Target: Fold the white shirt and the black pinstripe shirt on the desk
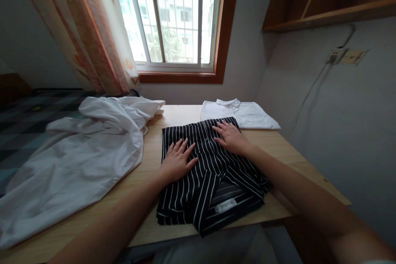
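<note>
The left hand (177, 161) and right hand (230, 137) lie palm down, fingers apart, gripping nothing — probably so pressure spreads and the cloth stays flat. Under them the folded striped shirt (202, 161) sits at the table's (292, 152) near edge, collar toward the person, likely for easy reach. Beyond, a folded white shirt (252, 114) lies toward the far right corner; a loose white garment (83, 152) covers the left side — apart from the striped one.
</note>
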